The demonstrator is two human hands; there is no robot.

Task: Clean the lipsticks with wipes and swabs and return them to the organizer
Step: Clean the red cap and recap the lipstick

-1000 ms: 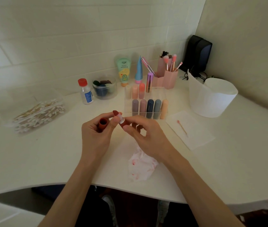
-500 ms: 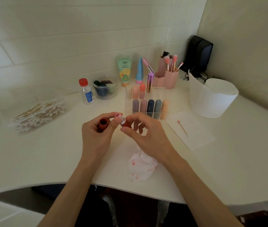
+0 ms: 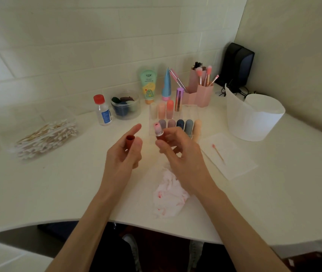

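Broadly, a white corner desk [image 3: 274, 193] fills the view, set against a pale tiled wall. A white bin [image 3: 254, 118] with a liner stands at the far right of it. On the far left lies a heap of cotton swabs [image 3: 46, 138]. Between them, towards the wall, stands a clear organizer [image 3: 189, 114]; its front row holds five capped lipsticks and more stand behind. A flat white tissue [image 3: 232, 163] lies in front of the bin, and a crumpled wipe [image 3: 170, 199] stained red lies near the desk's front edge, under the right forearm.

The left hand [image 3: 122, 160] and the right hand [image 3: 181, 156] are raised above the desk, just in front of the organizer and apart from each other. A clear jar [image 3: 125, 106] and a small bottle [image 3: 103, 111] with a red top stand left of the organizer.

The left hand grips a red cap [image 3: 129, 141] between thumb and curled fingers, opening upward, with the index finger stretched out. The right hand pinches the base of the open lipstick [image 3: 158, 130], held upright, its pale pink tip marked with red and level with the organizer's front row. A used swab [image 3: 218, 154] with a pink end lies on the flat tissue
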